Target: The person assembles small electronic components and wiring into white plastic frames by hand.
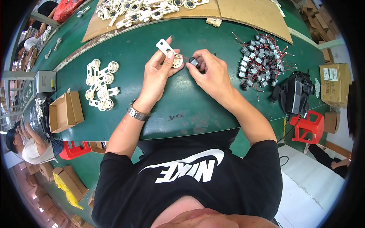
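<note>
Over the green table, my left hand is closed round a white plastic housing with a flat arm and a round cup end. The cup faces up beside my thumb. Just right of it, my right hand pinches a small dark motor by its body. A thin red wire runs between motor and cup; whether it is attached there is too small to tell. To the left lie several similar white housings. On the right is a pile of small grey and black motors with red wires.
Cardboard at the far side bears many white housings with dark round parts. An open cardboard box sits at the left edge. A black bag lies at the right, near a red stool. Another person sits at far left.
</note>
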Motion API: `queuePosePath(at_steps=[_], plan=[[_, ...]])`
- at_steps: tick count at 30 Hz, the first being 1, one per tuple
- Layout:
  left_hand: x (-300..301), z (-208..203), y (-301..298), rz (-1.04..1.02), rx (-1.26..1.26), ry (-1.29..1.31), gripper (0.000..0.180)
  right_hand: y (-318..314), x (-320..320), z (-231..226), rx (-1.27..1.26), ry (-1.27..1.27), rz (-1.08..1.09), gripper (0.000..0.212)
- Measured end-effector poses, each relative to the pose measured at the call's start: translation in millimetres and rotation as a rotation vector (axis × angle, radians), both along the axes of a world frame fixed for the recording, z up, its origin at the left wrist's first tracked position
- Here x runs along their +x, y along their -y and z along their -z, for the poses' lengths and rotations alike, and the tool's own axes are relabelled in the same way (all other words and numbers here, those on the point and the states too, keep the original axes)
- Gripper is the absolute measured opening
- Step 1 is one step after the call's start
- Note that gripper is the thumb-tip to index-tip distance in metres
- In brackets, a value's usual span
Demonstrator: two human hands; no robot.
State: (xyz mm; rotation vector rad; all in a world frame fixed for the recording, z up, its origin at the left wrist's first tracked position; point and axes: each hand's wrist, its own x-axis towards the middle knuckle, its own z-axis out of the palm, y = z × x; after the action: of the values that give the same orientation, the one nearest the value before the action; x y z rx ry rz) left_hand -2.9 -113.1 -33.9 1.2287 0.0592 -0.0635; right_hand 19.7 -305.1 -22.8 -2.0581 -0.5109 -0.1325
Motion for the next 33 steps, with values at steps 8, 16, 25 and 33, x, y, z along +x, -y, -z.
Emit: queuePosePath(at_steps=[8, 16, 25, 33], plan=[[-5.9, 3.8, 8.1, -0.027, -0.020, 0.000, 0.055, -3.3, -2.8, 2.3, 0.158, -0.055, -0.128, 0.026], [-9.0, 6.0, 12.5, 0.019, -0.100, -0.010, 0.043, -1.5, 2.6, 5.5, 0.031, 0.246, -0.002, 0.024], [-7.5, 12.3, 11.1, -0.028, 0.159, 0.093, 0.047, -0.9, 2.3, 5.8, 0.137, -0.023, -0.038, 0.022], [-3.5, 6.2, 5.8, 0.064, 0.161, 0.052, 0.035, -2.6, 1.9, 8.6, 0.201, -0.085, -0.065, 0.021]])
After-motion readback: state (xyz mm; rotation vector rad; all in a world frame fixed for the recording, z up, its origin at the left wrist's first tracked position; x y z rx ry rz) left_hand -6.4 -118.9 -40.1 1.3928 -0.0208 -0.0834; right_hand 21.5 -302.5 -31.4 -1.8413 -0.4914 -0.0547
